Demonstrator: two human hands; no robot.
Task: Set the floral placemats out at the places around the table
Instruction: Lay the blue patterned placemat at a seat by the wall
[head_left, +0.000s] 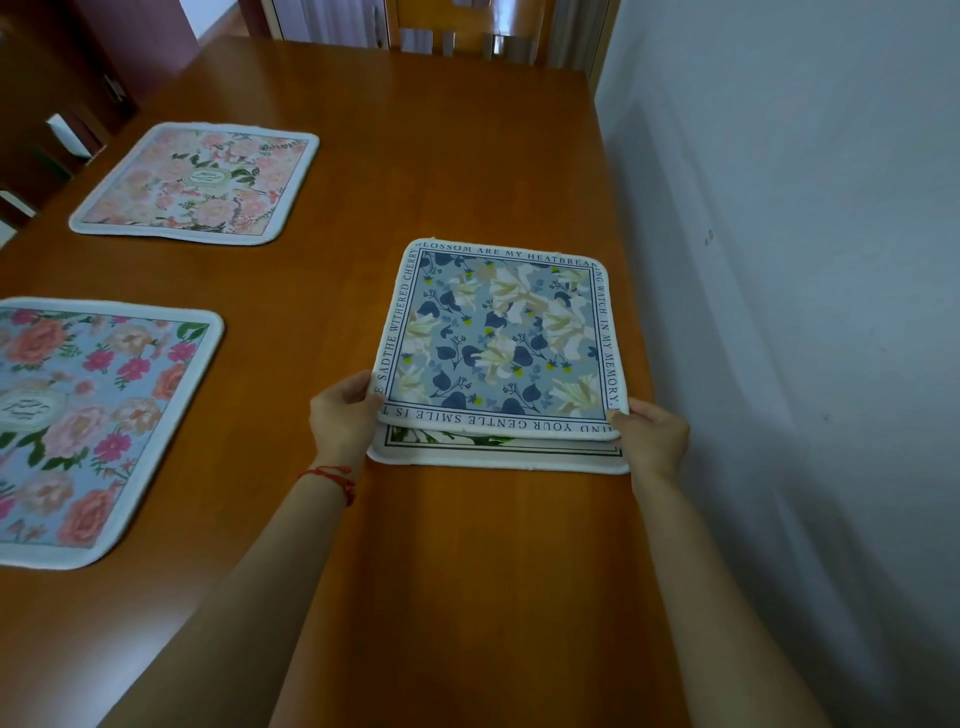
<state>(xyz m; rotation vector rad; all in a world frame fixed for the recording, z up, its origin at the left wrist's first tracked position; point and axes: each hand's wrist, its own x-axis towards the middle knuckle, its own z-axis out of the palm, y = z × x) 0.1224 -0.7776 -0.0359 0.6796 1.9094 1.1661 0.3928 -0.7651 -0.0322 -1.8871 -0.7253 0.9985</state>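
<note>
— Left hand (344, 410), right hand (649, 434): we pinched the near corners of the blue-leaf placemat (498, 338), lifted off the green-bordered placemat (498, 451) beneath, by the table (467, 156) edge nearest the wall.

— Laid: pink floral placemat (200, 182), rose placemat (88, 421). We judged two left.

Home dining room. Large rectangular orange-brown polished wooden dining table (467, 156) fills the view, pushed against a plain whitish painted wall (805, 260) on the right. Slatted wooden chair back (447, 44) stands at the far end, dark wooden chair backs (62, 135) along the left side. Square fabric placemats with floral prints lie at seats: pink-flowered mat with pale border (200, 182), blue mat with pink roses (88, 426). Pale curtain-like panel (327, 23) and a doorway-like opening sit behind the far chair.
</note>
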